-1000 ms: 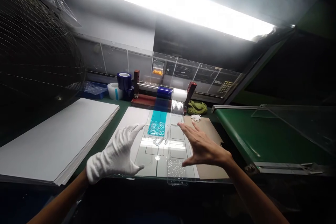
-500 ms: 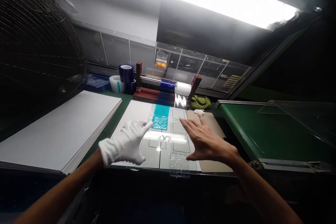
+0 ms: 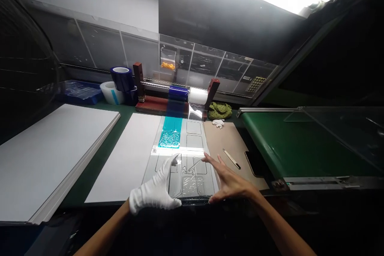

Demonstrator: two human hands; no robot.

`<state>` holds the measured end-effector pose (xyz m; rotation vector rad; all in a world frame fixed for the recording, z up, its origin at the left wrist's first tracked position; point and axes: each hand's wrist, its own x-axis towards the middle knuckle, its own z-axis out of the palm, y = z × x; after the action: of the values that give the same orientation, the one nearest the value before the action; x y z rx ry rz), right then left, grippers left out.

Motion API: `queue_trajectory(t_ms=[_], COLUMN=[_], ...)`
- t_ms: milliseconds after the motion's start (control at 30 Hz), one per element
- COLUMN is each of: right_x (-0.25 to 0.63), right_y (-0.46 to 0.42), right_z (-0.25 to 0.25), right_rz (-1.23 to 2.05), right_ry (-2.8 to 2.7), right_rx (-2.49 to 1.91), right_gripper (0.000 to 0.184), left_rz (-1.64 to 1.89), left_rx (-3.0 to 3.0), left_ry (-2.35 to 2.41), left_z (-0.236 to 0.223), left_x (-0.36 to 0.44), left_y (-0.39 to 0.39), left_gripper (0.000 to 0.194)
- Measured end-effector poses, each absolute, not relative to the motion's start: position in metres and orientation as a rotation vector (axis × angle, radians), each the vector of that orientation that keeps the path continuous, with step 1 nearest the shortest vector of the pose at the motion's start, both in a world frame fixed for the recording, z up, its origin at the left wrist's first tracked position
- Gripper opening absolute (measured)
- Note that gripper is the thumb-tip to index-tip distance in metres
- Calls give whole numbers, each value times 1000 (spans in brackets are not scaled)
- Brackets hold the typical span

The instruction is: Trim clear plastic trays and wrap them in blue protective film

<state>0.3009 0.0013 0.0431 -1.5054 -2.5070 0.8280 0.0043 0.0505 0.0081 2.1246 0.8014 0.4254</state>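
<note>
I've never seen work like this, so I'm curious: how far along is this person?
Done, it seems: clear plastic film runs from a white roll down over a flat transparent panel with outlined shapes. In hand: the white-gloved left hand and bare right hand are at its near end. Left: it looks wrinkled over a teal strip and joined to the roll.

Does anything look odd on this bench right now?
Yes: the left hand wears a white glove while the right hand is bare, and the clear film on the teal strip looks crinkled.
</note>
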Motion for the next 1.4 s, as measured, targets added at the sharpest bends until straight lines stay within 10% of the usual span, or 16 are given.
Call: queue_trajectory(t_ms=[300,633,833,1100,1400], right_x=[314,432,453,476,496], right_y=[5,76,145,221,106], right_z=[64,5,-73,-146,-143], right_rz=[195,1515,860,704,543], right_ry=[-2559,-2267,-2108,-1964,-1646], right_rx=[-1683,-1509,-1890,-2106,-2541], right_gripper=[128,128,126,118,25], left_rz=[262,51,275,590,672], left_rx=[2463,1932,1851,1166,832], left_ry=[1282,1188,2080,1611,1010], left_z=[12,-8,-59,-91,-129], left_x=[80,118,150,140,118], left_y=[68,82,88,48,30], left_gripper=[102,103,101,92,120])
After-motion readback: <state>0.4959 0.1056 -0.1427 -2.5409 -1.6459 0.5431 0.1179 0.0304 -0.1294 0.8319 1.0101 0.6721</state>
